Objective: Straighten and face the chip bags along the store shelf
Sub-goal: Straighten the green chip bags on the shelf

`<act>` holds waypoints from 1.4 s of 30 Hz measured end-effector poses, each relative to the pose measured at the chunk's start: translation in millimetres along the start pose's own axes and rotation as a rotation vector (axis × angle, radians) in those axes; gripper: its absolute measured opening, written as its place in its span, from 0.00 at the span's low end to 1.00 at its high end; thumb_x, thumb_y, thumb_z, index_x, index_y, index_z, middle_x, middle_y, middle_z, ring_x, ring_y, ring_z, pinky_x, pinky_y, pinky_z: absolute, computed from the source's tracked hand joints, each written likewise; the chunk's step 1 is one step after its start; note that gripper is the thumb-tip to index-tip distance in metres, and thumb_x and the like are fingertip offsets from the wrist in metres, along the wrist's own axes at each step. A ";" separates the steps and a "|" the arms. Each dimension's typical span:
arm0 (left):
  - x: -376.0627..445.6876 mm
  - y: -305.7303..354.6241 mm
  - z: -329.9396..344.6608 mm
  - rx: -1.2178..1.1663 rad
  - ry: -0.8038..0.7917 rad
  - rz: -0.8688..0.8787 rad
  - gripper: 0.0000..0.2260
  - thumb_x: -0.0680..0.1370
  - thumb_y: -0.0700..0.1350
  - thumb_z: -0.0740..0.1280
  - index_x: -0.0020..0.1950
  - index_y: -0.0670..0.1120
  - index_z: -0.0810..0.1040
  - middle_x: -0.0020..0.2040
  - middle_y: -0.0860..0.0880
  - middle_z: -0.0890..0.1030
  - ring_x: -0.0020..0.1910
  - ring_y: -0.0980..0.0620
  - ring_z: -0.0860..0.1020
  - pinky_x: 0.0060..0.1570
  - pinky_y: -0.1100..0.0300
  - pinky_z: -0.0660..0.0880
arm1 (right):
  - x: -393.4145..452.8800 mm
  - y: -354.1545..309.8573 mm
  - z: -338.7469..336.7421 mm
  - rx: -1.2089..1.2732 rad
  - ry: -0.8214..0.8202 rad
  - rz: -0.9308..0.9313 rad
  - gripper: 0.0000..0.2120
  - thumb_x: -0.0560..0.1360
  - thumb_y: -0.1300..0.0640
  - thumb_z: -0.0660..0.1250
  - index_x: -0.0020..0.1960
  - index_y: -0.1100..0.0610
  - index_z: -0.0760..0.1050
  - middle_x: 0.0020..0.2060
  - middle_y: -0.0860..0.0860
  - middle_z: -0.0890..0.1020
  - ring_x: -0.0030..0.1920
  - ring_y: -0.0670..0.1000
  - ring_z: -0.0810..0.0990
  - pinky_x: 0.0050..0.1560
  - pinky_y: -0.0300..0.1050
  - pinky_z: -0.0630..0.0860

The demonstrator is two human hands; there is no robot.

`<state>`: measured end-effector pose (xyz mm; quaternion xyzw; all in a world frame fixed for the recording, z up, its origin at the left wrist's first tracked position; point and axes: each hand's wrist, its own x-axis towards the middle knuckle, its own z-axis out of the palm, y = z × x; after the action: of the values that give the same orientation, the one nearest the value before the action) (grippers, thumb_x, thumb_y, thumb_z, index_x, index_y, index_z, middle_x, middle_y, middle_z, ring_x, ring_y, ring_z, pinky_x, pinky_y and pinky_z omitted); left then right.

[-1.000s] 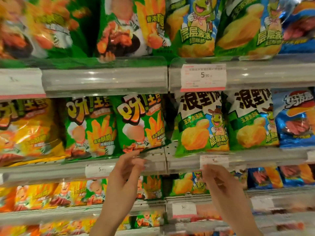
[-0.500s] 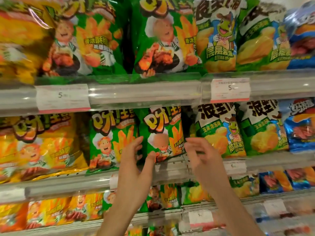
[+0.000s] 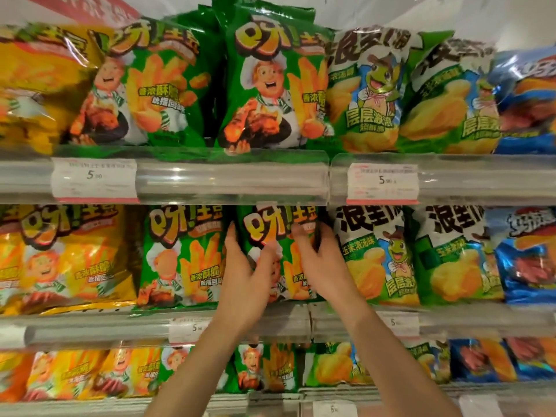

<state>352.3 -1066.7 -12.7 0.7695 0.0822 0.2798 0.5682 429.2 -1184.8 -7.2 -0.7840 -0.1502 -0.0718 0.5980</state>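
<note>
A green chip bag [image 3: 272,233] with a cartoon chef stands on the middle shelf [image 3: 90,329], between another green chef bag [image 3: 180,257] on its left and a green-and-white frog bag [image 3: 376,254] on its right. My left hand [image 3: 245,281] grips its left edge, thumb across the front. My right hand [image 3: 323,260] holds its right edge, fingers curled over the front. The bag's lower part is hidden behind both hands.
The top shelf [image 3: 234,179] carries yellow, green chef, frog and blue bags behind a clear rail with price tags [image 3: 382,183]. Yellow bags [image 3: 60,254] sit far left and blue bags [image 3: 526,254] far right on the middle shelf. A lower shelf holds more bags [image 3: 264,368].
Both hands rose from the shelf rail and closed on the two sides of the green chef bag. The view tilted upward, so the shelves sit lower in frame.
</note>
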 end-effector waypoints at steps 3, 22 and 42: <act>26.6 3.5 -0.4 -0.092 -0.026 -0.128 0.37 0.81 0.61 0.60 0.82 0.51 0.45 0.75 0.53 0.68 0.73 0.57 0.69 0.66 0.62 0.65 | 6.8 -9.8 -0.3 0.011 -0.111 0.121 0.29 0.80 0.34 0.56 0.76 0.46 0.60 0.61 0.44 0.74 0.66 0.50 0.73 0.61 0.42 0.66; 56.0 -6.6 5.0 -0.012 -0.056 -0.107 0.33 0.79 0.68 0.54 0.79 0.51 0.58 0.45 0.58 0.76 0.39 0.61 0.75 0.39 0.62 0.72 | -3.9 -12.6 5.3 -0.107 0.025 0.267 0.44 0.74 0.24 0.49 0.79 0.52 0.54 0.76 0.55 0.67 0.73 0.59 0.68 0.72 0.56 0.63; 47.6 -28.3 0.9 0.221 -0.118 0.247 0.28 0.85 0.57 0.52 0.80 0.61 0.41 0.79 0.46 0.63 0.76 0.50 0.61 0.68 0.61 0.58 | -19.6 7.5 -7.2 -0.474 -0.099 -0.240 0.30 0.80 0.34 0.45 0.78 0.34 0.35 0.81 0.51 0.50 0.77 0.59 0.63 0.69 0.58 0.72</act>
<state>397.7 -1036.7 -22.8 0.8466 -0.0160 0.2911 0.4453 413.5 -1196.4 -17.8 -0.8813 -0.2501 -0.1367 0.3770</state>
